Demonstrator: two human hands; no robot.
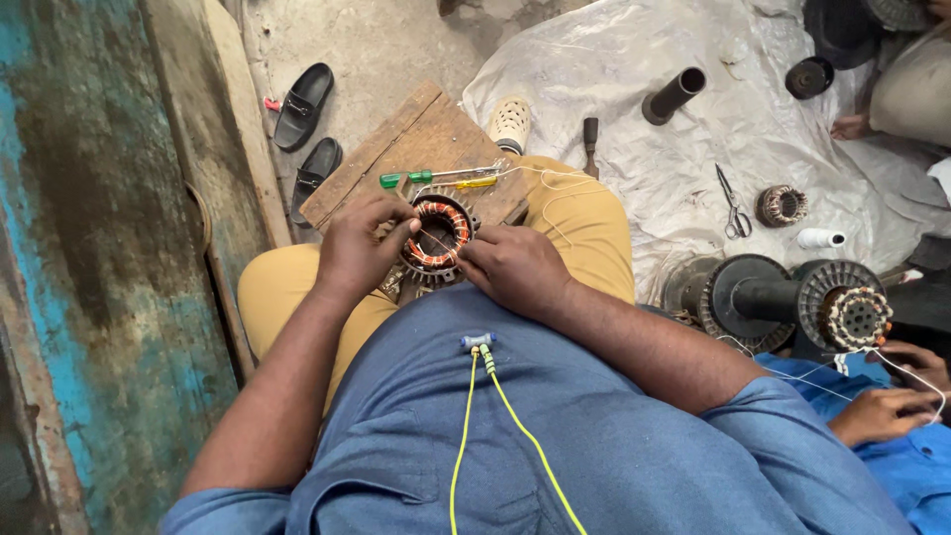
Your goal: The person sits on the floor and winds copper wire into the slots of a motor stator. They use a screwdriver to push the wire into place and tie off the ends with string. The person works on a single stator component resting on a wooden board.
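A round motor stator (437, 236) with copper-orange windings rests on my lap at the edge of a wooden board (416, 144). My left hand (362, 243) grips its left rim with fingers curled over the windings. Fingers of my right hand (513, 266) pinch at the stator's lower right side, where a thin white string (555, 193) trails off over my knee. Green- and yellow-handled tools (446, 178) lie on the board just beyond the stator.
Black sandals (302, 104) lie on the floor at left. A white sheet (693, 129) holds scissors (733, 203), a small stator (781, 205), a white spool (820, 238) and a dark tube (674, 96). Another person's hands (887, 396) work a wound motor part (857, 315) at right.
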